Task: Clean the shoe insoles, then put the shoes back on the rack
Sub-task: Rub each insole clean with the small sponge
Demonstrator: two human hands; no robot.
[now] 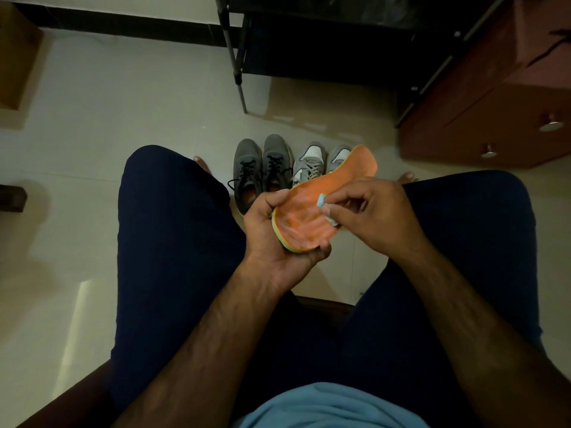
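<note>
I sit with my knees apart above the floor. My left hand (272,239) grips the heel end of an orange insole (312,208), which points up and to the right. My right hand (377,211) pinches a small light-blue cloth (323,201) and presses it on the middle of the insole. On the floor beyond my hands stand a pair of dark grey shoes (261,168) and a pair of light grey and white shoes (315,162), side by side, toes pointing away. The black shoe rack (309,47) stands behind them.
A reddish-brown drawer cabinet (500,112) with round metal knobs stands at the right of the rack. A cardboard box (17,66) sits at the far left. Light tiled floor (123,103) lies between the box and the rack.
</note>
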